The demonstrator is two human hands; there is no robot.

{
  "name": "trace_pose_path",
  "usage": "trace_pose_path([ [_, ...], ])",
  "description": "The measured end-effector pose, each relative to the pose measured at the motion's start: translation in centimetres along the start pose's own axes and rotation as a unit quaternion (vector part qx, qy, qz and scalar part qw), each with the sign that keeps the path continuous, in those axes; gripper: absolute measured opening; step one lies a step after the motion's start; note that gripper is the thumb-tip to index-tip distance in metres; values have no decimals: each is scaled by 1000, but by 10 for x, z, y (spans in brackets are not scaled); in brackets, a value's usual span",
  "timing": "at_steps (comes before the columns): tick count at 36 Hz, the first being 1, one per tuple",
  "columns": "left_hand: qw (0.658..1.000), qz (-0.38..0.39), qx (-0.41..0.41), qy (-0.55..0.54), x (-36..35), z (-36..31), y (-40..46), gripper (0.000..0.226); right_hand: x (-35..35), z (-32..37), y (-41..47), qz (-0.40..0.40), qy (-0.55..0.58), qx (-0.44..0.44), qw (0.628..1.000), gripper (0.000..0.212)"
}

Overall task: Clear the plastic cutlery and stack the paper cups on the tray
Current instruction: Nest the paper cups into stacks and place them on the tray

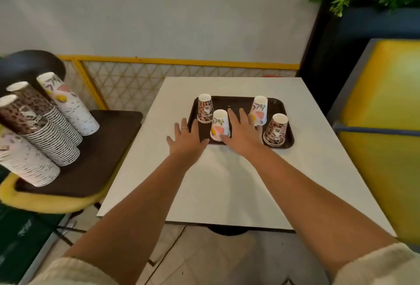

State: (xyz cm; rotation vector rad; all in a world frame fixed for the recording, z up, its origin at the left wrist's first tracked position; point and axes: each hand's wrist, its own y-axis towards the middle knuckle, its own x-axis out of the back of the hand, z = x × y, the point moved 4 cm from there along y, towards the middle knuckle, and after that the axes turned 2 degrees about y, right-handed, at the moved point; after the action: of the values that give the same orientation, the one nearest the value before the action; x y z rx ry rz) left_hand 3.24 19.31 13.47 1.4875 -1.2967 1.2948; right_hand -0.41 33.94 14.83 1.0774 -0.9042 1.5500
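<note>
paper, thin and light, the four upturned cups (pixel 220 125) on the dark tray (pixel 236 101) look easily crushed or tipped, so the flat, empty left hand (pixel 188 137) and right hand (pixel 242 130) should pinch each gently mid-wall.

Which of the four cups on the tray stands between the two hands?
The near floral cup, upside down between the left hand and right hand. The other three stand farther back or right.
</note>
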Motion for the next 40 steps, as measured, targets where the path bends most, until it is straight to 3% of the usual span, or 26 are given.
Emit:
trace_pose_path([
  [11, 999, -41, 35, 0, 11, 77, 20, 68, -32, 81, 38, -5, 11, 70, 997, 77],
  [22, 982, -149, 108, -42, 25, 160, 23, 67, -66, 149, 75, 27, 54, 174, 983, 74],
  [29, 969, -227, 75, -57, 19, 218, 19, 66, -101, 208, 80, 21, 75, 223, 972, 71],
  [35, 942, -324, 35, -84, 25, 284, 6, 51, -138, 270, 80, 13, 107, 259, 960, 69],
  [40, 888, -451, 44, -77, 38, 344, -9, 57, -167, 326, 78, -1, 151, 306, 940, 64],
])
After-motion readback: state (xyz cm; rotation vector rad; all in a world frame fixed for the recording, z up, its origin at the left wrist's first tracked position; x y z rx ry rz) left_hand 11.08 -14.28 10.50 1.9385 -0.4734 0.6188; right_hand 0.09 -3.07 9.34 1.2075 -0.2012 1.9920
